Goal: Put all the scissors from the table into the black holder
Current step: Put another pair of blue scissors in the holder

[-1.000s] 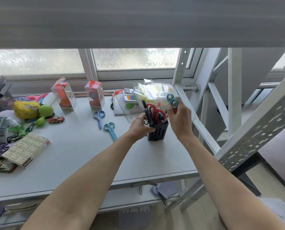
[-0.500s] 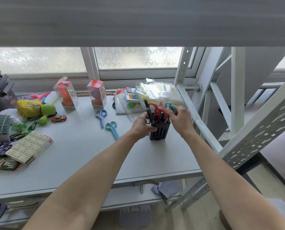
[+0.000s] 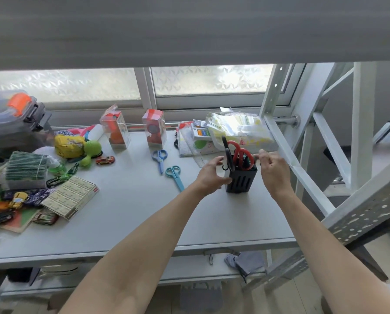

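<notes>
While both hands, left (image 3: 208,175) and right (image 3: 273,169), hover spread and empty beside the black holder (image 3: 241,181), the tabletop's (image 3: 130,214) front edge lies bare.

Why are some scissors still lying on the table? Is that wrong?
Two look out of place: the blue scissors and the teal scissors lie flat on the table, left of the black holder. The red scissors already stand in it.
</notes>
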Available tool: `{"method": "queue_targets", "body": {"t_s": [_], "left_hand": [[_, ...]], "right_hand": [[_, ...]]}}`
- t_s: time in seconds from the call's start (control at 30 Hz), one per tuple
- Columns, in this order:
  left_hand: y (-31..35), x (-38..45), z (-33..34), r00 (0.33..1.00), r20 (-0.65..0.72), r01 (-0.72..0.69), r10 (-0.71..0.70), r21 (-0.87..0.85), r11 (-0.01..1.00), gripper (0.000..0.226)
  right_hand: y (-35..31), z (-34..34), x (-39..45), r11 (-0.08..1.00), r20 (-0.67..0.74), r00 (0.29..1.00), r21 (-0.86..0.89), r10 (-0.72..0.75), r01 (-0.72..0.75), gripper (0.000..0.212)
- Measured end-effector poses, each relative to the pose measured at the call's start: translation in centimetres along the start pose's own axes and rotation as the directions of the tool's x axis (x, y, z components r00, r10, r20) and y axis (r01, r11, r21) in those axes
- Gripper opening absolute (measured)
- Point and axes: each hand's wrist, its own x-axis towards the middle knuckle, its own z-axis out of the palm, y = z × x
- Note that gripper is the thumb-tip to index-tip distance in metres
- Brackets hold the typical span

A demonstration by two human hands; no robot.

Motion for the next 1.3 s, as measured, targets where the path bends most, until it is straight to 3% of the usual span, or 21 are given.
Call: {"method": "queue_targets", "body": {"t_s": [0.17, 0.27, 0.37, 0.43, 0.53, 0.6, 0.67, 0.77, 0.9, 1.0, 1.1, 1.2, 1.3], "left_hand": [[-3.5, -0.3, -3.2, 0.986, -0.166, 0.019, -0.002, 0.1, 0.995, 0.057], [-5.9, -0.4, -6.2, 0.944, -0.325, 0.146, -0.061, 0.247, 0.958, 0.047], [-7.5, -0.6, -8.6, 0.911, -0.393, 0.264, -0.124, 0.326, 0.907, 0.046], [-8.1, -0.4, -9.6, 0.926, -0.349, 0.279, -0.144, 0.378, 0.883, 0.05], [-8.6, 0.2, -10.3, 0.964, -0.219, 0.236, -0.149, 0.456, 0.858, 0.06], [-8.5, 0.4, -10.6, 0.972, -0.153, 0.233, -0.181, 0.481, 0.845, 0.065], [-8.3, 0.5, -10.7, 0.971, -0.114, 0.239, -0.21, 0.483, 0.843, 0.066], [-8.2, 0.3, -10.4, 0.971, -0.09, 0.236, -0.221, 0.482, 0.844, 0.062], [-8.6, 0.1, -10.3, 0.953, -0.155, 0.3, -0.259, 0.404, 0.864, 0.058], [-8.9, 0.1, -10.3, 0.921, -0.206, 0.368, -0.331, 0.175, 0.913, 0.05], [-7.9, -0.8, -10.3, 0.893, -0.173, 0.411, -0.415, -0.064, 0.91, 0.008], [-7.4, -1.8, -10.9, 0.906, -0.099, 0.395, -0.411, -0.147, 0.907, 0.017], [-5.6, -3.5, -11.1, 0.942, 0.031, 0.335, -0.335, -0.158, 0.929, 0.031]], "right_hand": [[-2.8, 0.1, -2.5, 0.989, -0.322, 0.938, 0.034, -0.127, 0.146, 0.036], [-5.2, 1.4, -5.3, 0.93, -0.349, 0.883, 0.074, -0.314, 0.36, 0.025], [-6.5, 4.8, -8.0, 0.848, -0.184, 0.845, 0.087, -0.502, 0.522, 0.027], [-6.5, 7.8, -9.0, 0.837, 0.004, 0.839, 0.071, -0.544, 0.542, 0.028], [-5.4, 12.2, -8.3, 0.901, 0.33, 0.869, -0.103, -0.369, 0.422, 0.028], [-4.9, 14.4, -7.3, 0.89, 0.511, 0.836, -0.263, -0.198, 0.372, 0.035], [-4.6, 15.7, -6.5, 0.835, 0.602, 0.79, -0.372, -0.116, 0.406, 0.041], [-4.4, 16.9, -5.9, 0.731, 0.647, 0.754, -0.46, -0.114, 0.504, 0.04], [-4.2, 17.0, -6.1, 0.724, 0.604, 0.782, -0.47, -0.153, 0.505, 0.033], [-3.7, 16.7, -6.8, 0.777, 0.543, 0.816, -0.421, -0.198, 0.468, 0.031], [-3.1, 16.1, -7.4, 0.795, 0.479, 0.845, -0.403, -0.239, 0.454, 0.033], [-2.4, 15.3, -7.9, 0.787, 0.426, 0.848, -0.383, -0.314, 0.484, 0.034], [-1.9, 13.9, -8.6, 0.789, 0.34, 0.858, -0.362, -0.384, 0.497, 0.021]]}}
